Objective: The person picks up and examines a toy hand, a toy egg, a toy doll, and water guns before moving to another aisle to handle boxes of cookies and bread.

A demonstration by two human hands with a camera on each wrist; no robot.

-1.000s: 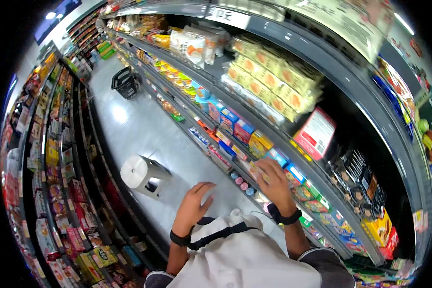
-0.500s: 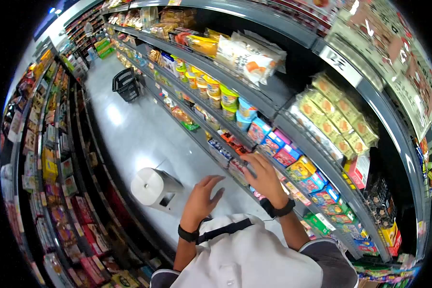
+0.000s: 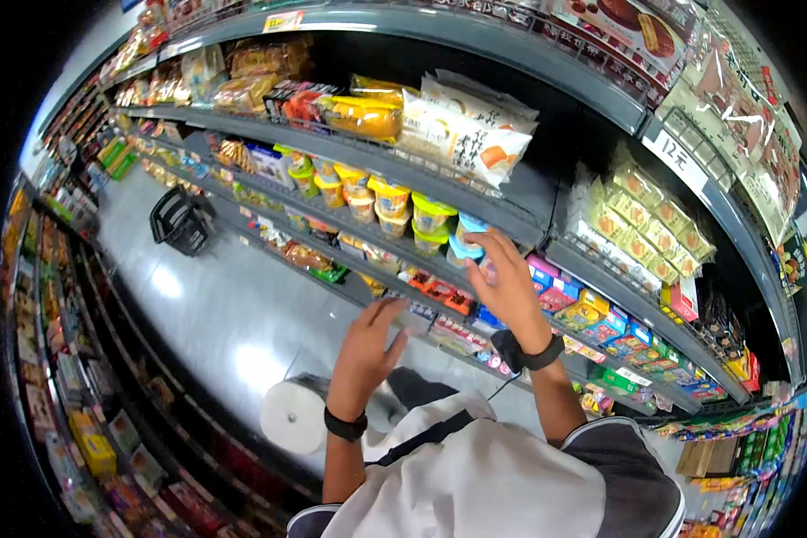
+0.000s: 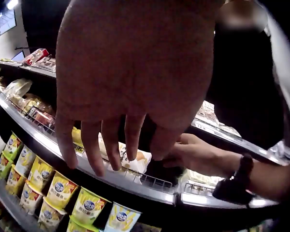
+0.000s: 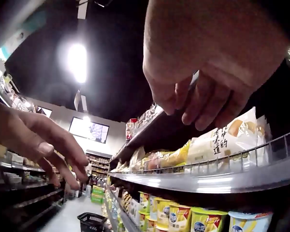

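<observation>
Both hands are held out in front of the body with nothing in them, fingers loosely bent. My right hand (image 3: 513, 291) is over the shelf front in the head view, overlapping the blue-lidded snack cups (image 3: 465, 247). To its left, my left hand (image 3: 360, 357) hangs over the aisle, thumb apart from the fingers. Stacked snack cups (image 3: 390, 199) with yellow and green lids line the shelf beyond. White bread packets (image 3: 462, 133) lie on the shelf above, behind a wire rail; the right wrist view shows these packets (image 5: 227, 140) behind my right fingers.
A black shopping basket (image 3: 181, 221) sits on the aisle floor (image 3: 215, 287). Close by my left forearm stands a white round-topped object (image 3: 293, 415). Pale yellow packs (image 3: 646, 224) and snack boxes (image 3: 583, 311) fill the right shelves. Another shelf row (image 3: 72, 359) borders the left.
The head view has turned toward the right-hand shelves, and the white round-topped object is now nearer the body. My right hand now overlaps the blue-lidded cups. Both hands stay empty.
</observation>
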